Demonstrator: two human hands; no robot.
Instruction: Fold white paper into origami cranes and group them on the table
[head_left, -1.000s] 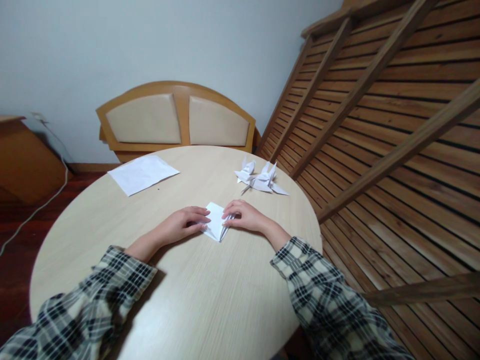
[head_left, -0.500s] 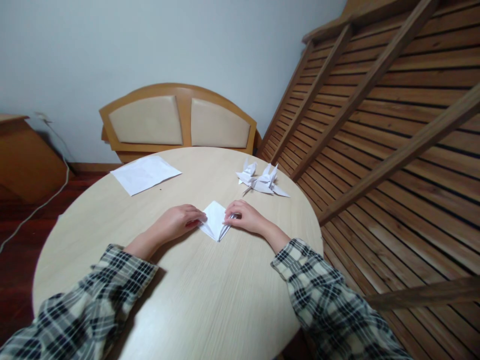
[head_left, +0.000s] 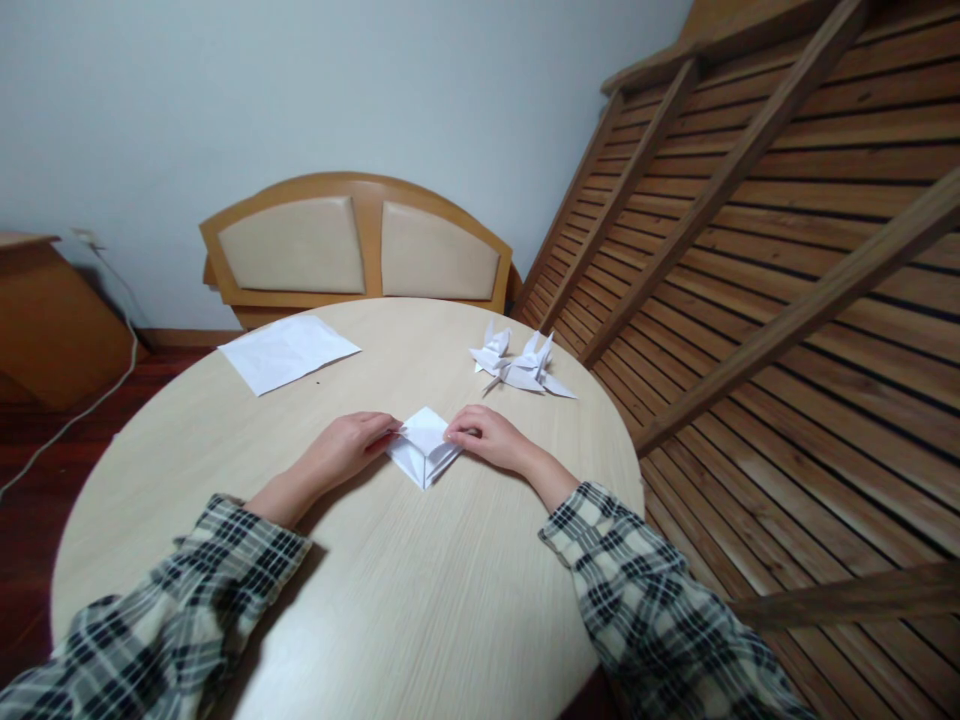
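A small folded white paper (head_left: pixel 421 452), diamond-shaped with a centre crease, lies on the round pale wooden table (head_left: pixel 390 600). My left hand (head_left: pixel 346 447) rests at its left edge, fingers curled and pinching the paper's left corner. On the other side, my right hand (head_left: pixel 484 438) has its fingertips pressed together on the right corner. Both sleeves are plaid.
Two finished white paper cranes (head_left: pixel 521 364) sit at the table's far right. A flat white sheet (head_left: pixel 287 350) lies far left. A wooden chair with beige pads (head_left: pixel 352 252) stands behind the table. Slatted wooden panels (head_left: pixel 787 250) lean at right.
The folded paper has been opened out wider on its left side and now sits a little more to the left. My left hand slid back to its left corner.
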